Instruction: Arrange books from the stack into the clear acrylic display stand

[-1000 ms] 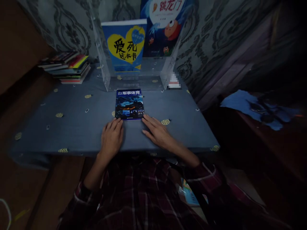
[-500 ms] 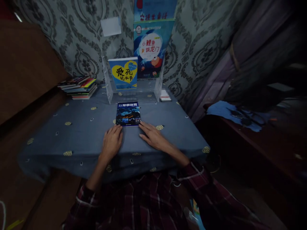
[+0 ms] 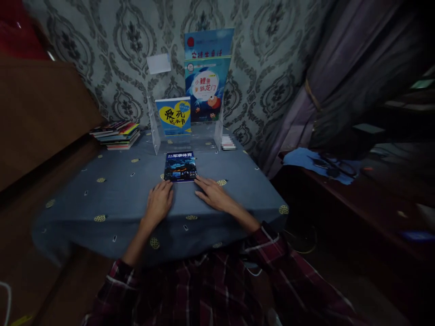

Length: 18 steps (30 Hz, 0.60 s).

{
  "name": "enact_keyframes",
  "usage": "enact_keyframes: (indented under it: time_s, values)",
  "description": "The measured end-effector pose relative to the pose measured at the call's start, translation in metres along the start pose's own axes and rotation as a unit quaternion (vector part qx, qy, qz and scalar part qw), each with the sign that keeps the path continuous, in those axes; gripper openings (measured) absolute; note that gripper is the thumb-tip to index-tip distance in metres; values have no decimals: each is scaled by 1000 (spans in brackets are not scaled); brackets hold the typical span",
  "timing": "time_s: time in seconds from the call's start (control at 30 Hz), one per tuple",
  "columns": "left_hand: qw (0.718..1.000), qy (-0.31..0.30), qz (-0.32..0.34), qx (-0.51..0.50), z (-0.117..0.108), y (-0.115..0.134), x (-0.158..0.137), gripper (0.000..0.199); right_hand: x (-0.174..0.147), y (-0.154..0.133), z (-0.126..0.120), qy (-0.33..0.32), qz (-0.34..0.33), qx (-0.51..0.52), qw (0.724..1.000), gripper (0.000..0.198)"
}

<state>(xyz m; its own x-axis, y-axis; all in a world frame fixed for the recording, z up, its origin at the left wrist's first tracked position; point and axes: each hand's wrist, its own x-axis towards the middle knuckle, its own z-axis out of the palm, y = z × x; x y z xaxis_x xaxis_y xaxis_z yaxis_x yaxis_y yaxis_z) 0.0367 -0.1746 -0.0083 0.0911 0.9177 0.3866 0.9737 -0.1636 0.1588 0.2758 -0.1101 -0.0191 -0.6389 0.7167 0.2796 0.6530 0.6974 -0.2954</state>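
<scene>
A dark blue book (image 3: pixel 180 166) lies flat on the table, its cover facing up. My left hand (image 3: pixel 159 199) rests on the cloth with its fingertips at the book's near left corner. At the near right corner are the fingertips of my right hand (image 3: pixel 213 194), whose fingers stretch out flat with the thumb apart. Neither hand grips the book. Just behind it stands a clear plastic rack (image 3: pixel 200 146). The rack holds a blue book with a yellow heart (image 3: pixel 173 116) in front and a taller blue picture book (image 3: pixel 205 90) behind, with another cover (image 3: pixel 209 43) rising above that.
A stack of books (image 3: pixel 117 134) sits at the table's back left. A small blurred-out item (image 3: pixel 228 142) lies right of the rack. Patterned blue cloth (image 3: pixel 112 199) covers the table. To the right, a dark red surface (image 3: pixel 374 206) carries a light blue cloth (image 3: pixel 316 164).
The camera view has tilted up slightly, so more of the tall books and the wall shows. Both hands and the dark blue book keep the same places on the table.
</scene>
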Motion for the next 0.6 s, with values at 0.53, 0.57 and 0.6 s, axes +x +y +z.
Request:
enact_keyframes:
  time_s: [0.53, 0.57, 0.6]
  values:
    - [987, -149, 35, -54, -30, -30, 60, 31, 18, 10, -30, -42, -30, 33, 998, 36]
    - [984, -167, 29, -55, -30, -38, 75, 32, 28, 12, -35, -53, -27, 31, 998, 31]
    - [984, -168, 22, -53, -28, -45, 90, 32, 40, 13, -38, -59, -16, 24, 998, 29]
